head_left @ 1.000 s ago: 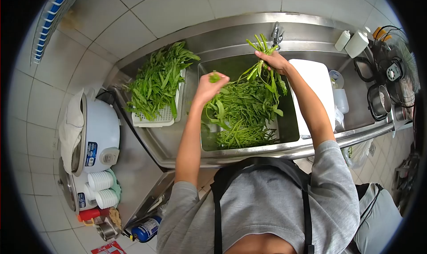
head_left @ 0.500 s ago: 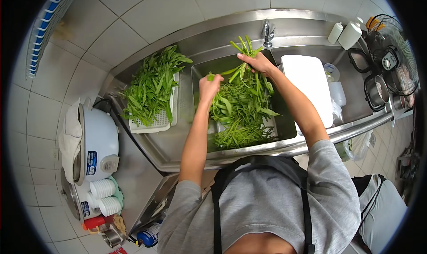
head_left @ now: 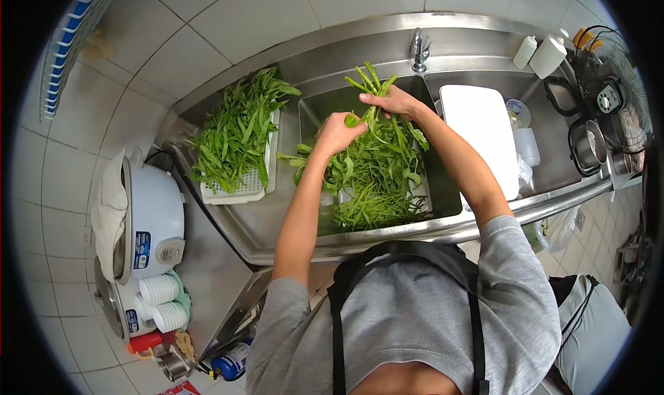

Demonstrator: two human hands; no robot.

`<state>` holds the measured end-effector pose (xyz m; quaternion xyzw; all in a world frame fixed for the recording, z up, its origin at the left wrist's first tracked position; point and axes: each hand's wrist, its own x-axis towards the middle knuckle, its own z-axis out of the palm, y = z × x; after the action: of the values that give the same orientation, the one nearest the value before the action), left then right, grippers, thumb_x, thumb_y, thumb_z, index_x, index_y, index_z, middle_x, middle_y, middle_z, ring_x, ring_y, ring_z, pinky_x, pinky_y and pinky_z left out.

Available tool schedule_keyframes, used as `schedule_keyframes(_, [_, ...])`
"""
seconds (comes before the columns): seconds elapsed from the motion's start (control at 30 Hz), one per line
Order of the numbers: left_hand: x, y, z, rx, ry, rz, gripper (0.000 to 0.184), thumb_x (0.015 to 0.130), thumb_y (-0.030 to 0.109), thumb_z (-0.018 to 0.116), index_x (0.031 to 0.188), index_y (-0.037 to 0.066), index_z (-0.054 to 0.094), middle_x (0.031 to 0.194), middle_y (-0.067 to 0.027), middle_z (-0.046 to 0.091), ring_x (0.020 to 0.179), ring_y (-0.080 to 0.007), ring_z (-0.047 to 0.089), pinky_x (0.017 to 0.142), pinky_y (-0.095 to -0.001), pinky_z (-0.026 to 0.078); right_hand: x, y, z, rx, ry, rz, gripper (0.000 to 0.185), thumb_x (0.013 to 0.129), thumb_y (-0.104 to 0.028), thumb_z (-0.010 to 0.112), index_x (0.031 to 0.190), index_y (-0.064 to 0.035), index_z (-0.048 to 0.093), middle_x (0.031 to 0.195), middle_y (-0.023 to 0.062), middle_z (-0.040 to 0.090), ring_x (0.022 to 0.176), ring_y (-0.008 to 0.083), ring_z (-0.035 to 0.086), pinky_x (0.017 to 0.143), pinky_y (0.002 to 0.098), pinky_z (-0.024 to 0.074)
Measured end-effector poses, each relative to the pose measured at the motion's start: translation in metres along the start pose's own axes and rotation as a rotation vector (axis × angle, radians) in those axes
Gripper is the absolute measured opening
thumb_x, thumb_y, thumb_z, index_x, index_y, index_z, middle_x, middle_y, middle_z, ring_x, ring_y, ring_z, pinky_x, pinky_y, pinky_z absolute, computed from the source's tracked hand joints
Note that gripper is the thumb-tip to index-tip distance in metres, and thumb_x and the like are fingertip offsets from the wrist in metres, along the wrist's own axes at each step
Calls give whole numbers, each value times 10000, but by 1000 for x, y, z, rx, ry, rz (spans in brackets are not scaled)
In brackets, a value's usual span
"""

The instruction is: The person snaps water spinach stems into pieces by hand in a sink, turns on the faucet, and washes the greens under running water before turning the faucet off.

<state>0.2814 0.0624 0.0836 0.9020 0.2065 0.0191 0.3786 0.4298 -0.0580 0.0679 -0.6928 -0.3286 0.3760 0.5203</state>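
The bunch of greens [head_left: 369, 84] hangs over the far part of the sink basin [head_left: 446, 180], above the loose pile of greens [head_left: 377, 187]. Its long axis slants: the stem ends point away from us, toward the tiled wall [head_left: 366, 1] and a little left, while the leafy ends seem to trail back toward us and to the right. Our right hand [head_left: 394, 102] is wrapped round the stems, thumb across them; our left hand [head_left: 337, 133] is curled just beside it, pinching a bit of green — which part of the plant, we cannot tell. To do this well, we judge, the right hand wants a firm but uncrushing hold, stem ends gathered together, while the left pinches only a few stems at once, close in — so the rest does not bend. Farther out, a heap of greens [head_left: 238, 132] lies on a white tray [head_left: 232, 198] to the left.
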Motion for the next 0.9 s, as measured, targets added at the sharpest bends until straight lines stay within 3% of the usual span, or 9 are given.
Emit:
schedule_keyframes(0.17, [0, -15, -13, -109, 115, 19, 293, 705, 306, 638, 817, 36, 628, 617, -78, 588, 565, -170, 551, 574, -319, 432, -9, 11, -19, -58, -253, 90, 340, 725, -353, 694, 766, -38, 572, 672, 56, 613, 429, 65, 407, 405, 200, 316])
schedule_keyframes(0.2, [-4, -14, -17, -118, 129, 25, 284, 708, 294, 638, 810, 28, 626, 604, -73, 581, 545, -155, 536, 562, -310, 426, -10, 17, -23, -55, -216, 114, 341, 729, -354, 692, 763, -37, 570, 664, 54, 609, 430, 65, 410, 406, 200, 320])
schedule_keyframes(0.23, [-9, -11, -21, -116, 115, 53, 211, 755, 219, 619, 765, 9, 602, 556, 7, 514, 511, -67, 442, 496, -253, 374, -10, 23, -26, -54, -181, 138, 342, 732, -354, 689, 761, -35, 568, 657, 53, 605, 432, 64, 412, 406, 201, 323])
schedule_keyframes(0.47, [-24, -40, -22, -160, 8, -6, 218, 771, 215, 625, 777, 0, 590, 558, 20, 498, 504, -53, 431, 484, -234, 365, -16, 37, -54, -26, -43, 181, 352, 757, -374, 662, 720, -41, 552, 581, 32, 567, 402, 63, 411, 380, 194, 311])
schedule_keyframes(0.6, [-33, -63, -11, -113, -135, -127, 218, 764, 236, 629, 761, 19, 609, 560, 15, 514, 508, -58, 463, 466, -252, 385, -9, 49, -58, -88, 30, 223, 359, 747, -384, 669, 677, -45, 572, 572, 20, 556, 407, 74, 392, 401, 226, 320])
schedule_keyframes(0.73, [-40, -107, 37, 34, -367, -253, 359, 710, 373, 683, 776, 25, 628, 632, -62, 587, 552, -112, 536, 521, -283, 440, 9, 86, -45, -32, 76, 300, 322, 753, -334, 676, 708, -27, 592, 552, 21, 546, 375, 76, 383, 368, 234, 301])
schedule_keyframes(0.8, [-45, -125, 61, 185, -472, -267, 461, 677, 428, 703, 882, 22, 628, 740, -127, 622, 638, -182, 584, 599, -319, 466, 17, 107, -37, 4, 77, 356, 301, 751, -303, 684, 726, -15, 601, 546, 26, 543, 362, 78, 378, 357, 240, 296])
schedule_keyframes(0.9, [-61, -132, 75, 101, -480, -185, 620, 634, 408, 732, 1066, 0, 556, 927, -194, 608, 835, -267, 595, 746, -360, 456, 27, 133, -23, -94, 85, 440, 289, 721, -238, 715, 663, 19, 599, 527, 54, 545, 366, 105, 412, 365, 265, 344])
